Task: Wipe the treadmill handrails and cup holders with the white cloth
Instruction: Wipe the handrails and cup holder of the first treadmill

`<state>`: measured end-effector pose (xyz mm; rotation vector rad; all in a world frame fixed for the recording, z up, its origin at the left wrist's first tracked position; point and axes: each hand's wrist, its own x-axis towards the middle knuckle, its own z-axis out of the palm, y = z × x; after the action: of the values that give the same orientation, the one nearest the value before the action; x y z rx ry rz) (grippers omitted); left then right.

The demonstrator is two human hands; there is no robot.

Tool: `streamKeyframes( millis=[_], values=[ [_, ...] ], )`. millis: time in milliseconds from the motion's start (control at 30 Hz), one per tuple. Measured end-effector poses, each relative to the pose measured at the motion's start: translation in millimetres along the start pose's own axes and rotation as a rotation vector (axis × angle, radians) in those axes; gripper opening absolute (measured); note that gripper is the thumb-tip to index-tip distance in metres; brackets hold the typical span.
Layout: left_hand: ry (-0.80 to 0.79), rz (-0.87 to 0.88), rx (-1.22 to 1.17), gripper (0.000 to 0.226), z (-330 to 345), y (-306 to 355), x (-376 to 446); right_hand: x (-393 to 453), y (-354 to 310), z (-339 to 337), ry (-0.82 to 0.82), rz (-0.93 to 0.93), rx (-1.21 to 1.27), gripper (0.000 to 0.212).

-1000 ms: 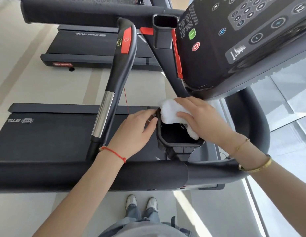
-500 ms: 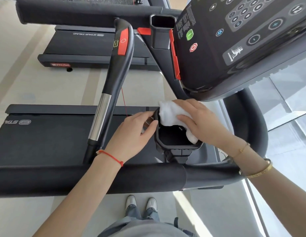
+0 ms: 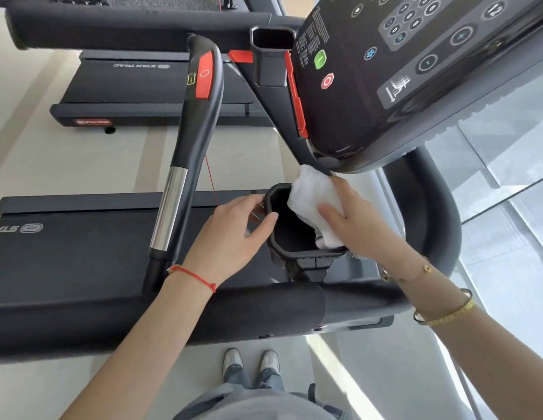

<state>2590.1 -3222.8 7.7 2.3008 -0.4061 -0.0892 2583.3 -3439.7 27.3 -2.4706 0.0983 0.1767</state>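
R hand (image 3: 359, 225) holds the white cloth (image 3: 314, 204) bunched under thumb and fingers, pressing it onto the rim of the near cup holder (image 3: 294, 256) at the holder's approx 1–3 o'clock side; cloth drapes partly inside the cavity, a tail of it reaching down the inner R wall toward 4 o'clock. L hand (image 3: 231, 237) steadies the same holder from its 9 o'clock side, thumb laid on the rim, fingers curled lightly round the outer wall, so that grip is on the holder, not on the cloth. Key relation: the unwiped-looking part of the rim lies from the cloth toward 6–9 o'clock, i.e. toward the person and toward the L hand; R hand is the nearer one to work it, since it already has the cloth. Holder opens upward, its long axis running approx 12–6. My guess at the step: mid-wipe of this holder, rim and interior. Second cup holder (image 3: 273, 40) sits well away at 12 o'clock beside the console (image 3: 415, 71); padded handrail (image 3: 173, 313) runs 9–3 just below the near holder, and the upright grip bar (image 3: 197, 122) stands at 10 o'clock. Those prob. come later; can't tell whether they're already wiped. Risk: cloth tail could snag inside.
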Motion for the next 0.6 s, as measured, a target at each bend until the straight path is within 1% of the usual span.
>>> streamKeyframes(
  millis=[100,133,200,300,400,500,533,600],
  values=[
    [-0.008,0.000,0.008,0.046,0.5,-0.1,0.5,-25.4,9.3,6.3,0.000,0.085,0.111,0.050],
    [-0.008,-0.002,0.009,0.047,0.5,0.0,0.6,-29.6,10.9,7.5,0.002,0.091,0.145,0.049],
    [-0.005,-0.001,0.010,0.047,0.6,0.0,0.5,-26.7,10.4,6.9,0.022,0.053,0.102,0.047],
    [-0.001,0.003,0.003,0.046,1.4,1.0,0.3,-8.2,5.2,2.4,0.024,-0.067,-0.041,0.053],
    [0.004,-0.004,0.004,0.049,1.7,1.6,0.2,10.3,-3.7,-3.6,-0.007,-0.252,-0.215,0.057],
    [0.012,-0.012,0.000,0.042,1.9,1.3,-0.2,29.4,-16.4,-4.5,-0.088,-0.504,-0.383,0.050],
    [0.019,-0.014,-0.003,0.039,1.8,1.5,-0.8,35.3,-21.5,-3.3,-0.124,-0.559,-0.416,0.048],
    [0.018,-0.021,-0.008,0.033,1.6,1.7,-1.0,44.7,-29.5,-0.3,-0.180,-0.611,-0.439,0.043]
  ],
)
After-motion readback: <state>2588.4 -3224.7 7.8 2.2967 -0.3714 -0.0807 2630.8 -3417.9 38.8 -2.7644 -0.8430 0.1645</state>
